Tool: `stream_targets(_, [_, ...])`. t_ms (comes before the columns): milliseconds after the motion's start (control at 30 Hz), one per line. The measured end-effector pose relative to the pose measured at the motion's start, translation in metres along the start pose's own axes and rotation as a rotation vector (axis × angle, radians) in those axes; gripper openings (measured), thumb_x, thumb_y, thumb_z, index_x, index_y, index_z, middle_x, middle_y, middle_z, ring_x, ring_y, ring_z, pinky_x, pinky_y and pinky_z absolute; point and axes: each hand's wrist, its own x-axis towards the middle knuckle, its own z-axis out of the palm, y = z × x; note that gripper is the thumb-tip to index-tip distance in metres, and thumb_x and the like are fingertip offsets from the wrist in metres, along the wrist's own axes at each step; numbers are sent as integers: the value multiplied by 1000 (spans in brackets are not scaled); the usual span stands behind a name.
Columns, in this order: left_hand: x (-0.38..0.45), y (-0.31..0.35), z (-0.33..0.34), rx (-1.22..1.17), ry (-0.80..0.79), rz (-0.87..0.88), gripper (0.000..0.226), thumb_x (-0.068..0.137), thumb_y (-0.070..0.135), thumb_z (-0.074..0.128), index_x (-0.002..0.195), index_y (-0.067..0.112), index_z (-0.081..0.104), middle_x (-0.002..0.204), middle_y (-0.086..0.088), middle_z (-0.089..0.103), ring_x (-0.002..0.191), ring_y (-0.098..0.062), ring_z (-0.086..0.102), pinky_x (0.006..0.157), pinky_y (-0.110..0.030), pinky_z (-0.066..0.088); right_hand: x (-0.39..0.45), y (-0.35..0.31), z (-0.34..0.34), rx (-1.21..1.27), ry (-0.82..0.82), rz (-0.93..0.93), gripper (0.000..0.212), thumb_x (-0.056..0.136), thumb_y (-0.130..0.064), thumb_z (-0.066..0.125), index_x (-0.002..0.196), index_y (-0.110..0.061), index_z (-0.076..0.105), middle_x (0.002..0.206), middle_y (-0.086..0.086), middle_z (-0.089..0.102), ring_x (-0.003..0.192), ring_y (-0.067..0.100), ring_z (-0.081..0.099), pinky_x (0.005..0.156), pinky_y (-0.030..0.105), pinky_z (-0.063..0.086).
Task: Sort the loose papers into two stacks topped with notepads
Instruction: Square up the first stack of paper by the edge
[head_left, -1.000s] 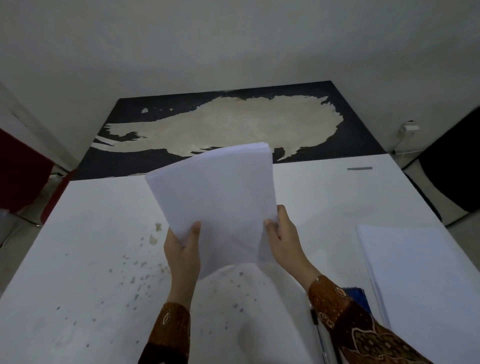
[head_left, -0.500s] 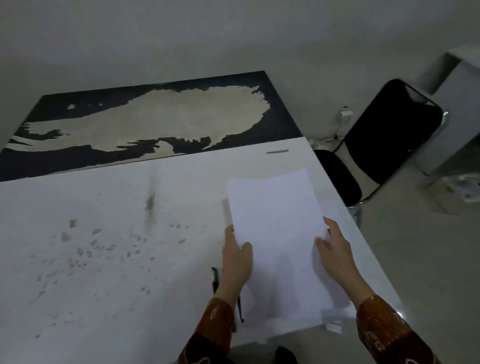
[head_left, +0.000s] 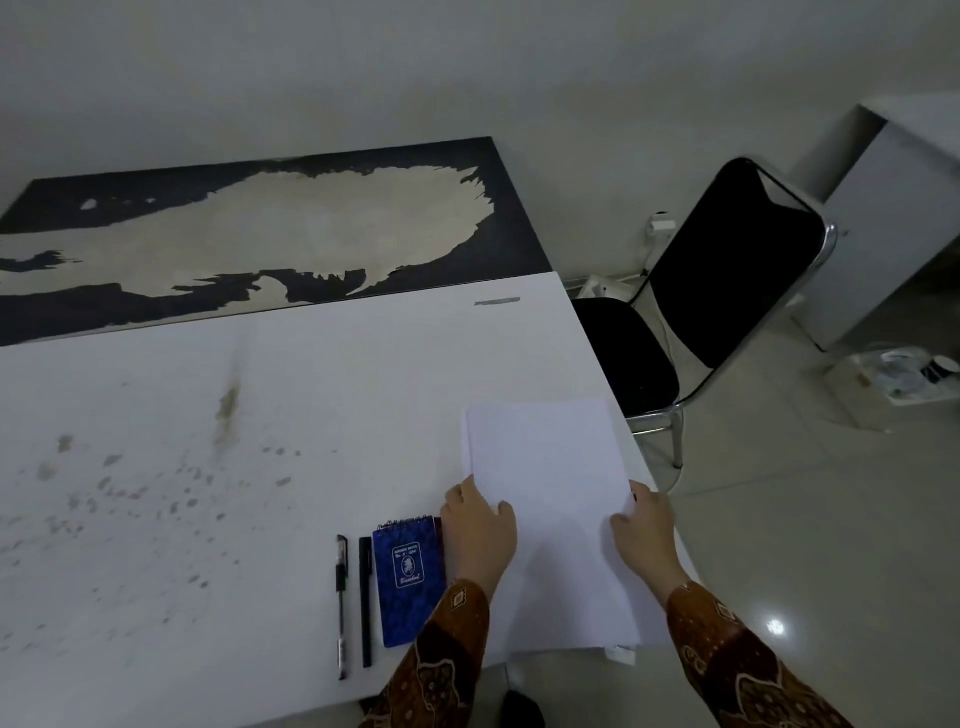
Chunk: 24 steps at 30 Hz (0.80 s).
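Observation:
A sheaf of white papers (head_left: 550, 499) lies on a paper stack at the right end of the white table (head_left: 260, 415), its far edge slightly offset from the sheets below. My left hand (head_left: 480, 527) holds the sheaf's left edge with the thumb on top. At the right edge my right hand (head_left: 644, 530) holds it the same way. A blue spiral notepad (head_left: 410, 577) lies flat just left of the stack, partly under my left sleeve.
Two black pens (head_left: 341, 603) (head_left: 366, 597) lie side by side left of the notepad. A black chair (head_left: 727, 270) stands past the table's right edge, beside a white cabinet (head_left: 893, 218). A worn dark tabletop (head_left: 509, 234) adjoins the far side.
Both hands carried the sheaf from mid-air at the table's centre to the right and lowered it onto the stack. The view turned right, showing the notepad and pens.

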Motion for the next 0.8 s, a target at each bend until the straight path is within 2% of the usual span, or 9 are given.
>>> stream_targets(33, [0,0,1,7,-10,-11,62,93,26,48,146,7,23,146,-11,31,130,-25,30,108,-37,33,4,2,2,-5,-13,11,46,74,-18,48,118,-10,57,109,17,60,96,32,55,88,39,49])
stream_targets(100, [2,-1,3,16,-21,-33,65,93,27,47,149,8,18,150,-11,27,134,-27,26,111,-40,31,-4,-15,-10,83,-12,13,37,80,-10,53,117,-6,57,109,14,60,95,29,56,85,33,46])
stream_targets(233, [6,0,4,12,-13,-59,64,94,26,46,150,9,19,150,-11,28,135,-27,26,109,-40,32,-3,-29,-25,255,-57,162,25,84,-7,59,109,-5,60,96,7,62,91,26,60,78,31,47])
stream_targets(300, [7,0,5,-11,-5,-59,61,94,24,48,148,10,25,148,-11,31,134,-26,27,108,-40,33,4,-33,-33,281,-107,211,9,84,-6,59,82,-2,67,69,4,64,66,18,63,58,22,46])
stream_targets(367, [8,-2,5,-75,12,-67,55,93,20,49,145,12,32,145,-10,35,131,-26,30,105,-40,36,11,-38,-36,297,-183,254,29,86,1,55,57,-4,54,40,-3,50,34,8,49,35,13,33])
stream_targets(400, [8,-3,4,-113,23,-73,52,93,19,50,143,12,35,142,-10,38,129,-26,33,102,-38,38,10,-41,-38,302,-205,265,30,86,2,55,58,-5,50,40,-1,48,30,8,45,31,13,30])
stream_targets(500, [10,-3,2,-180,47,-83,46,92,17,51,137,12,41,135,-10,44,122,-24,41,91,-30,39,16,-43,-33,279,-231,269,11,84,-10,60,83,0,58,74,9,60,61,20,59,48,20,40])
stream_targets(600, [9,-5,3,-190,61,-80,43,92,17,52,134,13,44,131,-9,47,118,-23,44,89,-29,39,16,-42,-20,286,-161,243,37,80,-20,64,109,2,56,103,15,63,91,30,61,68,27,45])
stream_targets(800, [7,-5,2,-217,67,-78,39,92,15,53,130,13,46,127,-8,48,101,-12,40,82,-27,37,8,-37,-11,257,-92,253,46,80,-25,62,115,4,54,112,18,62,101,33,58,80,34,47])
